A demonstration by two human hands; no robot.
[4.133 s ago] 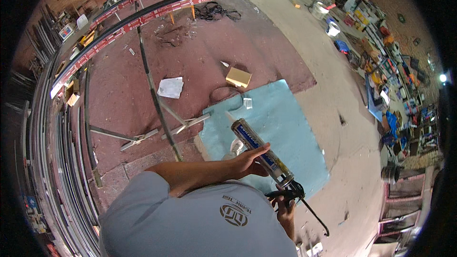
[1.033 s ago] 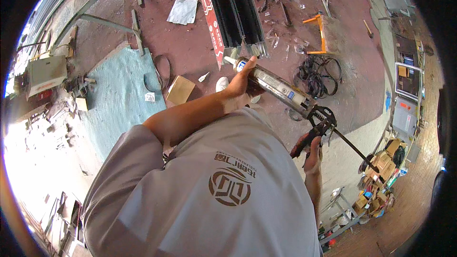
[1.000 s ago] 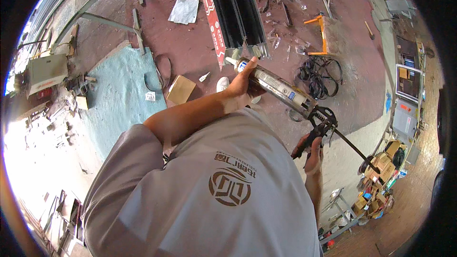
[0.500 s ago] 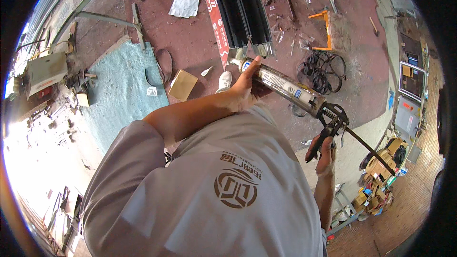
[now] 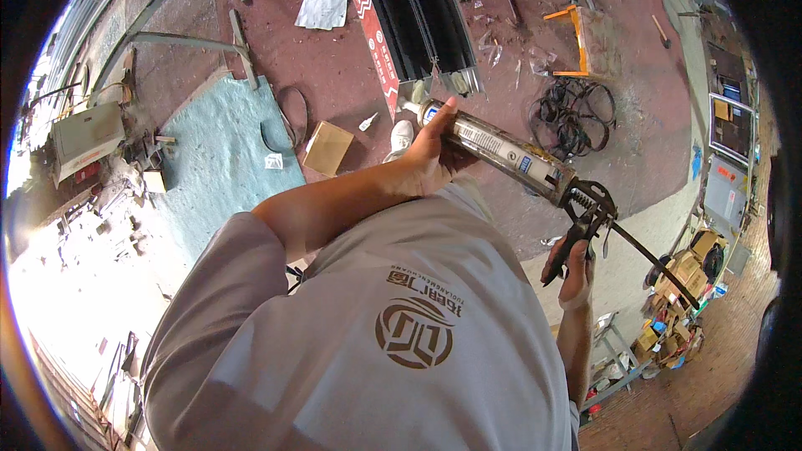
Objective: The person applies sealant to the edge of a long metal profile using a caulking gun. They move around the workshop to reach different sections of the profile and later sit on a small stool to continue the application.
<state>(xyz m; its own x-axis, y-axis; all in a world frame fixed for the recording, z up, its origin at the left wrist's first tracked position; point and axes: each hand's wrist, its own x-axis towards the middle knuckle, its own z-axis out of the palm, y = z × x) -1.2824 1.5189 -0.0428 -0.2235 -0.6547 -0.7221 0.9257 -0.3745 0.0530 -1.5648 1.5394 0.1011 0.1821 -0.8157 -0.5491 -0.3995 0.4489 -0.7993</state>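
A caulking gun point(image 5: 510, 154) with a white sealant cartridge slants across in front of me, its nozzle to the upper left and its rod to the lower right. My left hand point(image 5: 434, 154) is wrapped around the front of the barrel, just behind the nozzle. At the rear, my right hand point(image 5: 572, 266) grips the black handle. The nozzle tip is right by the near end of a long black metal profile point(image 5: 418, 17), which has red-and-white film along its left side. Whether the tip touches the profile I cannot tell.
A cardboard box point(image 5: 328, 149) sits on the floor near my shoe point(image 5: 402, 135), beside a light-blue mat point(image 5: 221, 154). Coiled black strips point(image 5: 572, 117) lie to the right, below an orange-edged frame point(image 5: 580, 46). Metal racks point(image 5: 180, 39) stand at upper left; cartons point(image 5: 685, 271) are piled at far right.
The profile and floor things have shifted slightly in view. The gun's rear end and my right hand sit a little farther right and lower. Both hands keep their hold.
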